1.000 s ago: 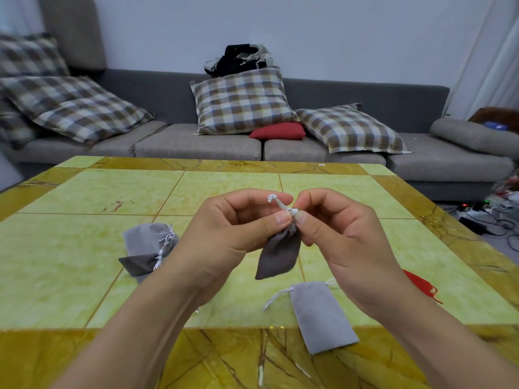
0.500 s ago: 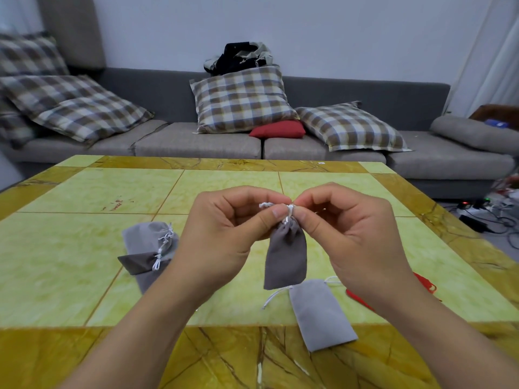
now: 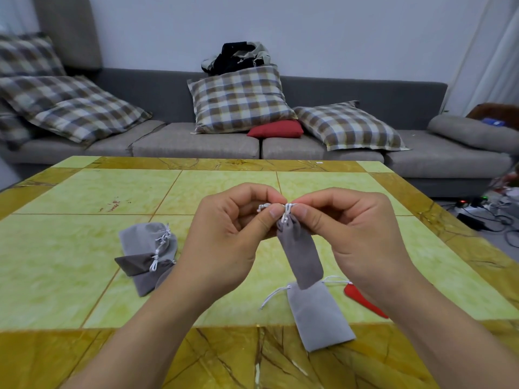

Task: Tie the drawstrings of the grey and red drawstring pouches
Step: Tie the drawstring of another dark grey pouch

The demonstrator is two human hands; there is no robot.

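A dark grey drawstring pouch [image 3: 302, 252] hangs above the table from its white drawstring [image 3: 286, 213]. My left hand [image 3: 227, 240] pinches the string's left end and my right hand [image 3: 356, 234] pinches the right end, just above the gathered mouth. Below it a light grey pouch [image 3: 318, 318] lies flat near the front edge with loose strings. A red pouch [image 3: 362, 300] shows partly from under my right wrist. To the left lies a pile of grey pouches [image 3: 147, 256] with knotted white strings.
The yellow-green tiled table [image 3: 84, 248] has a marbled border. A grey sofa [image 3: 196, 141] with checked cushions and a red cushion stands behind it. Cables and a power strip [image 3: 477, 217] lie on the floor at the right.
The held pouch has swung from tilted to hanging nearly straight down, and it sits slightly lower. Both hands keep pinching the drawstring ends at its mouth, fingers working closer together.
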